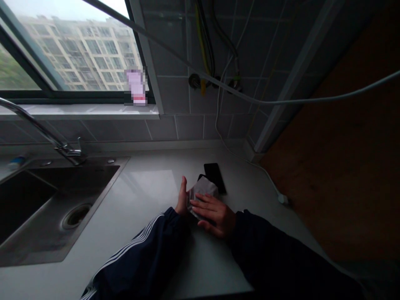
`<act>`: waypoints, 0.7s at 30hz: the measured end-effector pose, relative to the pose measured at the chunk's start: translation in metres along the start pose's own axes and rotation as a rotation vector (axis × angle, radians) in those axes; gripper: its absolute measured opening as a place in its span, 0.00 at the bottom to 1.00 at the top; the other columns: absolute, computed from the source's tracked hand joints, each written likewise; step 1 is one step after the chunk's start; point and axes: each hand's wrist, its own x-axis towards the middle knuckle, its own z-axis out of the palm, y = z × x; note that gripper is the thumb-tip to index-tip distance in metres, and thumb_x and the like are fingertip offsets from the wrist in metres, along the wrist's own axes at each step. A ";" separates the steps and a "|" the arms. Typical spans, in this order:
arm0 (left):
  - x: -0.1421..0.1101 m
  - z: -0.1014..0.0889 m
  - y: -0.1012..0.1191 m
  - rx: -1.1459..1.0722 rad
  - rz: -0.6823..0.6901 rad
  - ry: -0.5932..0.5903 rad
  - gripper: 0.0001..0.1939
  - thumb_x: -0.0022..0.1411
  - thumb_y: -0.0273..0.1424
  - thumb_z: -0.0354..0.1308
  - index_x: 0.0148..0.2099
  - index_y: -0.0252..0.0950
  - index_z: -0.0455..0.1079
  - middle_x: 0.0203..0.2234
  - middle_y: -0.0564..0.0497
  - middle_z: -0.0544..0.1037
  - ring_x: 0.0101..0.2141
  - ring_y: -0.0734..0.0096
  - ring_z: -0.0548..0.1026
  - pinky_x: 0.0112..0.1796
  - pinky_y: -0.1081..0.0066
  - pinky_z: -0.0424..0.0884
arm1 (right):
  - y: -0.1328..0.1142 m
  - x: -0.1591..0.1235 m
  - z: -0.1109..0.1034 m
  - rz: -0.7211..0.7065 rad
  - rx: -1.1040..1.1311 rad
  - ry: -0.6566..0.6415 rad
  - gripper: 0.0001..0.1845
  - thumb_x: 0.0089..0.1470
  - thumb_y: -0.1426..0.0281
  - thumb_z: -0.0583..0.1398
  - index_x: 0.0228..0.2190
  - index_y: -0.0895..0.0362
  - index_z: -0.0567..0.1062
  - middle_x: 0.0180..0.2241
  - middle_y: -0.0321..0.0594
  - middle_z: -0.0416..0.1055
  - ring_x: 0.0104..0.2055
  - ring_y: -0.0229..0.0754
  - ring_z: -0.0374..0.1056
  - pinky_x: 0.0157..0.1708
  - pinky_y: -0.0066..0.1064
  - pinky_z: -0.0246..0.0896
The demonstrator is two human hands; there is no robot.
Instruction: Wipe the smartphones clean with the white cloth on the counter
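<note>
A folded white packet (203, 192) of soft, crinkled material lies on the white countertop (131, 196), held between my two hands. My left hand (182, 198) grips its left side, with the thumb standing up against the edge. My right hand (213, 214) lies across the front of the packet, its fingers spread over the top. Just behind the packet, a black smartphone (215, 177) lies face up, partly hidden by it. Dark sleeves cover both my forearms, and the left one has white stripes.
A stainless steel sink (40, 212) with a drain (76, 216) and an arched faucet (62, 146) is at the left. Tiled wall, pipes and a window sill stand behind the counter. A white cable (265, 177) runs along the counter to a plug, and a brown surface lies beyond the right edge.
</note>
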 end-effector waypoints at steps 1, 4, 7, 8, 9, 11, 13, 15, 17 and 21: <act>0.000 0.001 -0.001 -0.016 -0.004 0.004 0.50 0.63 0.67 0.37 0.51 0.24 0.75 0.28 0.37 0.80 0.27 0.60 0.80 0.26 0.69 0.74 | 0.000 0.001 -0.001 -0.009 0.009 0.012 0.24 0.70 0.59 0.53 0.58 0.60 0.73 0.60 0.51 0.72 0.70 0.50 0.58 0.67 0.51 0.57; 0.002 0.001 -0.003 -0.081 -0.010 0.006 0.48 0.65 0.65 0.35 0.51 0.25 0.75 0.22 0.42 0.77 0.19 0.69 0.74 0.19 0.74 0.67 | -0.001 0.003 -0.006 -0.007 0.035 0.067 0.25 0.70 0.62 0.52 0.61 0.61 0.71 0.61 0.53 0.71 0.69 0.50 0.60 0.64 0.50 0.63; 0.004 -0.001 -0.005 -0.118 -0.008 -0.011 0.46 0.66 0.63 0.37 0.50 0.26 0.75 0.21 0.45 0.75 0.15 0.74 0.70 0.17 0.76 0.65 | -0.003 0.005 -0.008 0.054 -0.001 0.157 0.22 0.68 0.67 0.54 0.60 0.59 0.72 0.58 0.52 0.74 0.68 0.51 0.62 0.62 0.49 0.67; 0.004 -0.001 -0.006 -0.110 0.000 -0.013 0.45 0.66 0.63 0.37 0.50 0.26 0.75 0.21 0.45 0.76 0.16 0.73 0.71 0.18 0.75 0.67 | -0.004 0.004 -0.007 0.062 -0.025 0.167 0.21 0.68 0.68 0.55 0.59 0.59 0.73 0.57 0.51 0.75 0.67 0.51 0.63 0.61 0.49 0.67; 0.004 -0.001 -0.006 -0.095 0.012 -0.011 0.44 0.67 0.62 0.37 0.50 0.26 0.75 0.23 0.43 0.77 0.18 0.71 0.73 0.20 0.74 0.69 | -0.003 0.003 -0.006 0.061 -0.049 0.155 0.21 0.68 0.68 0.55 0.59 0.59 0.73 0.57 0.51 0.75 0.67 0.51 0.63 0.62 0.49 0.67; 0.002 0.000 -0.006 -0.056 0.037 0.011 0.44 0.68 0.61 0.37 0.53 0.26 0.75 0.26 0.40 0.80 0.24 0.65 0.79 0.26 0.71 0.74 | -0.001 0.001 -0.003 0.048 -0.091 0.085 0.22 0.68 0.66 0.55 0.59 0.60 0.73 0.60 0.52 0.72 0.69 0.53 0.61 0.63 0.51 0.64; 0.002 0.002 -0.007 -0.028 0.053 0.026 0.43 0.69 0.59 0.36 0.55 0.26 0.74 0.31 0.37 0.82 0.31 0.60 0.82 0.33 0.67 0.78 | 0.003 -0.002 0.000 0.051 -0.123 0.008 0.25 0.69 0.63 0.54 0.61 0.62 0.70 0.63 0.53 0.68 0.71 0.54 0.56 0.66 0.54 0.59; 0.002 0.003 -0.010 -0.012 0.082 0.025 0.42 0.70 0.58 0.37 0.58 0.26 0.73 0.38 0.35 0.83 0.37 0.57 0.83 0.42 0.64 0.78 | 0.008 -0.004 0.002 0.075 -0.147 -0.027 0.27 0.70 0.62 0.52 0.64 0.62 0.67 0.66 0.53 0.64 0.72 0.54 0.52 0.68 0.56 0.54; 0.004 0.002 -0.014 -0.003 0.135 0.013 0.42 0.71 0.57 0.39 0.61 0.26 0.71 0.43 0.34 0.83 0.42 0.54 0.83 0.49 0.61 0.75 | 0.013 -0.005 0.001 0.101 -0.170 -0.024 0.28 0.71 0.61 0.51 0.66 0.61 0.64 0.68 0.53 0.61 0.73 0.54 0.49 0.69 0.57 0.52; 0.008 -0.003 -0.020 0.027 0.145 -0.085 0.42 0.70 0.58 0.41 0.65 0.28 0.68 0.51 0.35 0.80 0.53 0.52 0.78 0.58 0.59 0.68 | 0.022 -0.003 -0.007 0.182 -0.206 0.022 0.31 0.71 0.60 0.51 0.70 0.57 0.58 0.71 0.50 0.55 0.75 0.54 0.46 0.69 0.57 0.52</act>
